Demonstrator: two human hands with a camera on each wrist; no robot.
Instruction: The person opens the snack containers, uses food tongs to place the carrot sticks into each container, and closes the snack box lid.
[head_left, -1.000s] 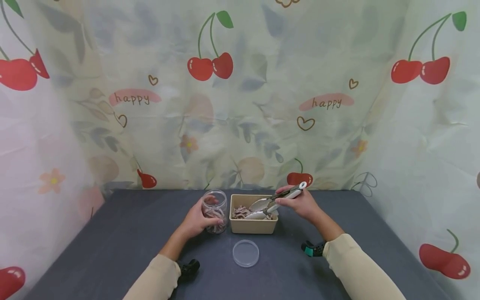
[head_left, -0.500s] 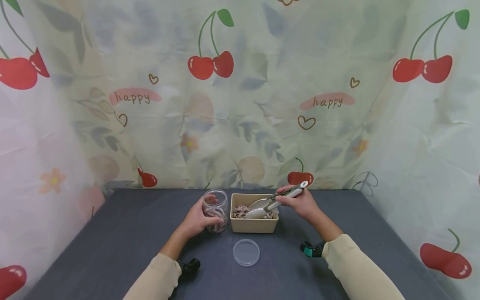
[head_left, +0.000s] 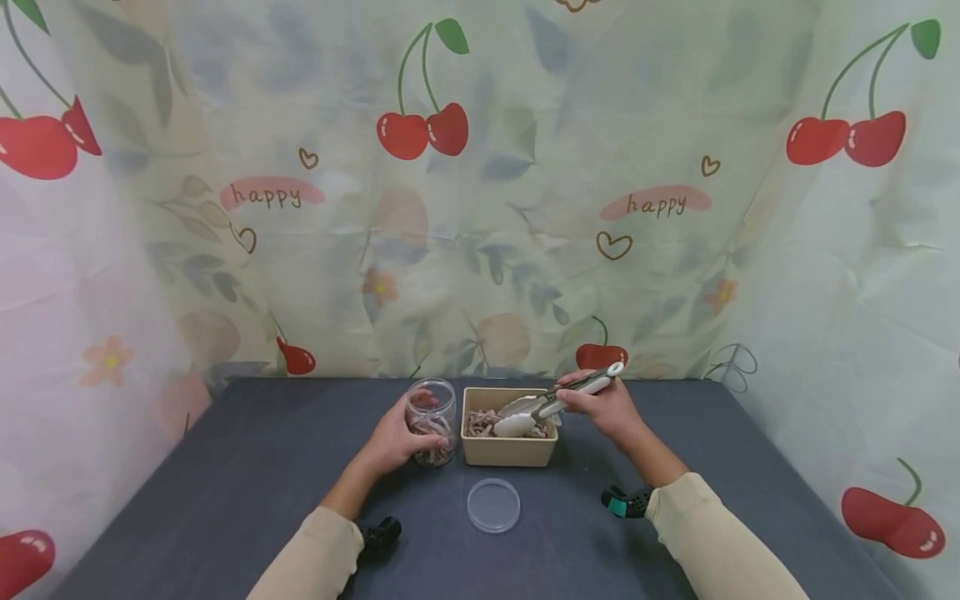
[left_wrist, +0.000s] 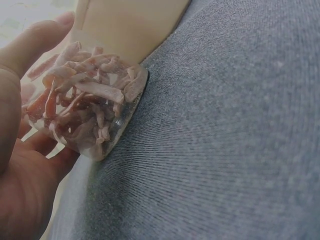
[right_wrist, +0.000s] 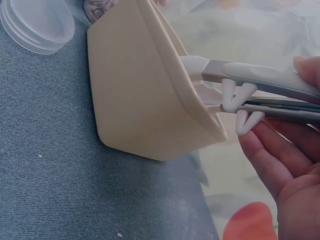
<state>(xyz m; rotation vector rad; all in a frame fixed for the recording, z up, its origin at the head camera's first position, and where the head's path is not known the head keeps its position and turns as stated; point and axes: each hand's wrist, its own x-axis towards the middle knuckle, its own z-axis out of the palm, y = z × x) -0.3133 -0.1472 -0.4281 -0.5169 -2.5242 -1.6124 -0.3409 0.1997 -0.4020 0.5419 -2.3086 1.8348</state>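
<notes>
My left hand [head_left: 392,435] grips a clear jar [head_left: 442,402] from its left side, thumb across the front. Pale pinkish-brown dried strips [left_wrist: 95,95] fill the jar's lower part. Just right of it stands a beige rectangular box [head_left: 510,452] with more of these strips [head_left: 482,421] inside. Between thumb and fingers, my right hand [head_left: 603,408] holds a pair of grey-and-white tongs [head_left: 581,390]. The tongs slant down to the left, their heads inside the box among the strips. In the right wrist view, the box wall [right_wrist: 140,85] hides the tong tips.
A round translucent lid [head_left: 493,506] lies on the dark cloth-covered table [head_left: 555,550] in front of the box. A cherry-printed curtain [head_left: 480,250] rises behind the table's back edge and along both sides.
The tongs have shifted slightly up and right within the box, and their arms look closer together. My left hand and the jar keep their place.
</notes>
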